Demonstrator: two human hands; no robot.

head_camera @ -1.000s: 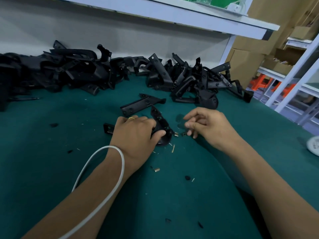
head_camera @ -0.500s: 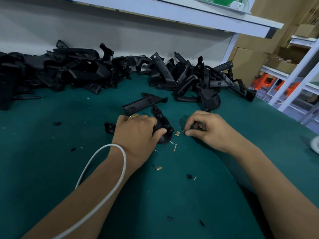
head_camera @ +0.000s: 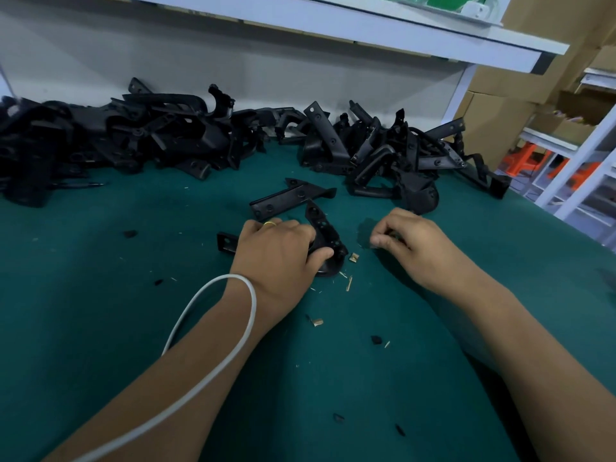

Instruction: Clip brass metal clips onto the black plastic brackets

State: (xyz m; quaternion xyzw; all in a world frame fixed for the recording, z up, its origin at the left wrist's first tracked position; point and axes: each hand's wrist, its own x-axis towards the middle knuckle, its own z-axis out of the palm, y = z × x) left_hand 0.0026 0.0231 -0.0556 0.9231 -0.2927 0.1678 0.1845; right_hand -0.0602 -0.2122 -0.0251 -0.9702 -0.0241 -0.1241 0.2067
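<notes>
Bracket (head_camera: pixel 325 233), black plastic, curved, lies on green table mat (head_camera: pixel 100 311) under L hand (head_camera: pixel 278 253); L fingers curled over it, thumb (head_camera: pixel 321 254) pressed on its rim, so bracket gripped flat to mat. Gold ring (head_camera: pixel 269 224) on one L finger. White cable (head_camera: pixel 213 331) loops over L wrist and runs down forearm.

R hand (head_camera: pixel 411 243) just R of bracket, not touching it; fingertips (head_camera: pixel 378 241) bunched together and curled down toward mat. Whether they pinch a clip: cannot tell, too small/hidden.

Brass clip (head_camera: pixel 354 258) on mat betw. the two hands, just beside bracket's lower end. 2nd clip (head_camera: pixel 349 283) nearer the wrists, 3rd (head_camera: pixel 317 323) nearer still, by L forearm.

Loose straight bracket (head_camera: pixel 286 200) just beyond L knuckles. Heap of black brackets (head_camera: pixel 383 151) well beyond both hands, along back wall
</notes>
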